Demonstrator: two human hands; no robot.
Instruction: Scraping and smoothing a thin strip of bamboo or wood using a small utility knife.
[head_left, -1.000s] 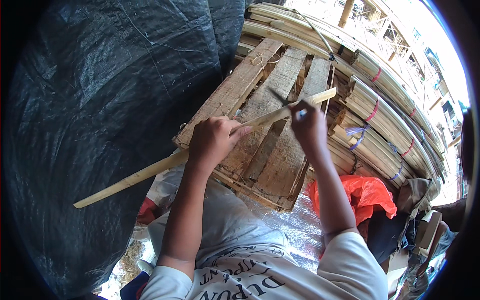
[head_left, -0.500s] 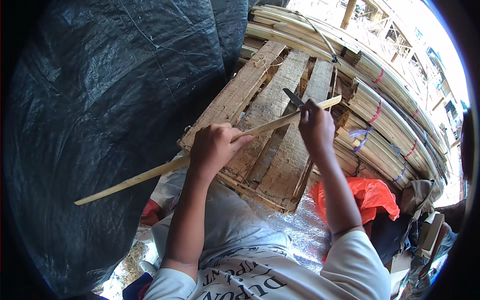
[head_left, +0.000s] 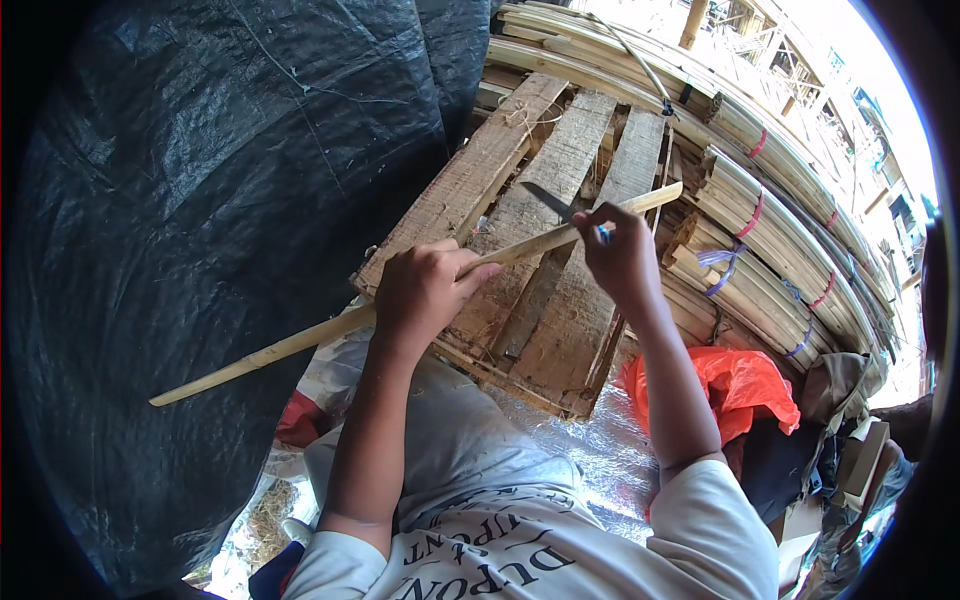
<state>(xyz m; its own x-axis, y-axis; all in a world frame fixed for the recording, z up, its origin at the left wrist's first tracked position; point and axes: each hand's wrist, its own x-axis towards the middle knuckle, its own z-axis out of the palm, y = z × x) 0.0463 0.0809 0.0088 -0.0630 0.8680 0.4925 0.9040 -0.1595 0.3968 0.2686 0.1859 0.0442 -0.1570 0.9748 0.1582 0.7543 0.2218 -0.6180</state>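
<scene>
A long, pale bamboo strip (head_left: pixel 270 355) slants from the lower left to the upper right, across a slatted wooden pallet (head_left: pixel 540 170). My left hand (head_left: pixel 425 290) is closed around the strip near its middle, thumb along its upper side. In my right hand (head_left: pixel 618 250) is a knife (head_left: pixel 548 202), its dark blade pointing up and left over the pallet slats. The fingers wrap its handle, and a bit of blue shows between them. The right hand is at the strip, left of its far end; whether the blade touches the strip I cannot tell.
Bundles of thin wooden strips (head_left: pixel 760 210), tied with red and purple bands, are stacked right of the pallet. A dark tarpaulin (head_left: pixel 220 190) hangs at the left. Below the bundles lies an orange plastic bag (head_left: pixel 715 385), with a cardboard box (head_left: pixel 862 465) further right.
My right hand has moved slightly left along the strip, and the knife blade has swung further left. My left hand and the strip stay nearly where they were.
</scene>
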